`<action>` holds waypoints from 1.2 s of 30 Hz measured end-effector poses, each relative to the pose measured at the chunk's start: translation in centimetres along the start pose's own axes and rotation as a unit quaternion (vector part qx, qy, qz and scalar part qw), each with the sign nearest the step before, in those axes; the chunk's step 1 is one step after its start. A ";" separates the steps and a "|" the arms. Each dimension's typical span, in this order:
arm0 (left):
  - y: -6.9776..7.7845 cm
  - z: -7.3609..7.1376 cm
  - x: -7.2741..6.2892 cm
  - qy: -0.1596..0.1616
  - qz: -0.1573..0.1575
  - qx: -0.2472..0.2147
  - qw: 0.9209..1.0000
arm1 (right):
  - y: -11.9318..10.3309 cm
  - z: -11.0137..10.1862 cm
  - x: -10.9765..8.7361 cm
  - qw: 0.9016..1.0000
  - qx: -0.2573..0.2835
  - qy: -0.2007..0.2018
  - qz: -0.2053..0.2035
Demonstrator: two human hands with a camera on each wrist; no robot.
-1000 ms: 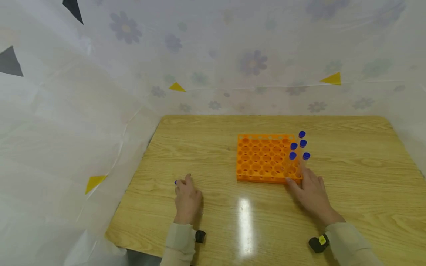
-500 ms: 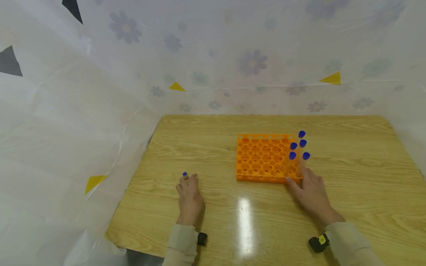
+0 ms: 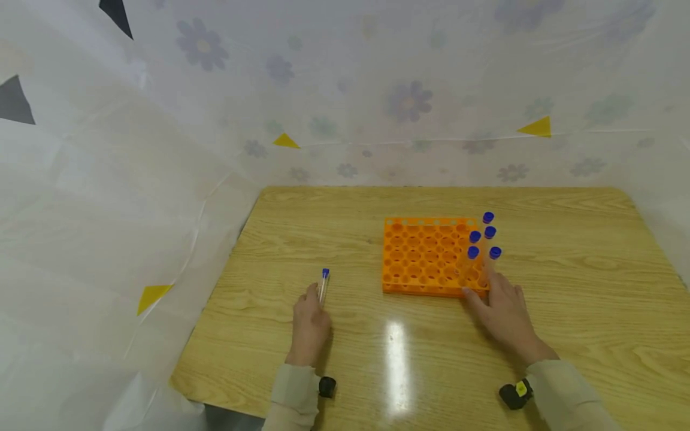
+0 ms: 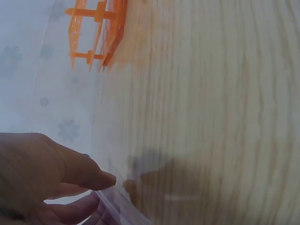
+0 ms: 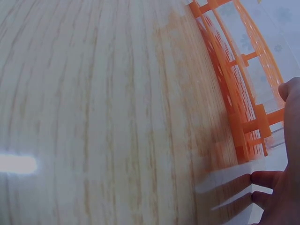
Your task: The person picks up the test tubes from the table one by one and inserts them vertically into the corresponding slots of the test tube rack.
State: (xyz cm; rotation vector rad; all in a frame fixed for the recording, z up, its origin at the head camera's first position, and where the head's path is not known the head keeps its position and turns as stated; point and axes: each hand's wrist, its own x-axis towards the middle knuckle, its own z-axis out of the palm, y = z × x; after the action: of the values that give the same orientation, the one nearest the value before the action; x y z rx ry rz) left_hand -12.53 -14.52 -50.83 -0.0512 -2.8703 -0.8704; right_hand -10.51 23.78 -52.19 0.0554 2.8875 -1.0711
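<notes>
My left hand (image 3: 310, 326) holds a clear test tube with a blue cap (image 3: 323, 288) over the table, left of the rack. The tube tilts slightly, capped end up and away from me. In the left wrist view, thumb and fingers close around the transparent tube (image 4: 123, 208). An orange test tube rack (image 3: 415, 286) stands right of the table's middle. My right hand (image 3: 508, 314) holds its near right corner, thumb at the front edge and fingers along the right end. Several blue-capped tubes (image 3: 472, 253) stand in the rack's right-hand columns; my fingers partly hide the nearest one.
The wood-grain table (image 3: 345, 239) extends to both sides of the rack, with a light reflection at its front middle. Floral plastic sheeting (image 3: 345, 90) hangs behind it and along the left. Black wrist cameras (image 3: 326, 387) sit by both cuffs.
My left hand has moved slightly right and turned, swinging the tube's blue cap up and rightward, so its clear body now shows. The right hand, the rack and its tubes have stayed put.
</notes>
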 end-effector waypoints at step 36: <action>7.2 0.6 3.7 -0.057 0.043 -0.181 0.981 | 0.0 0.1 0.0 1.000 -0.001 0.010 -0.005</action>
State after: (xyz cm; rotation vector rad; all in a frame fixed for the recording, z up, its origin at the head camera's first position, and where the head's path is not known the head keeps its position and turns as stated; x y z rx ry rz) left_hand -15.76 -8.23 -46.81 -0.2709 -2.7440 -1.4006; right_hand -10.53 23.71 -52.27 0.0530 2.9087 -1.0765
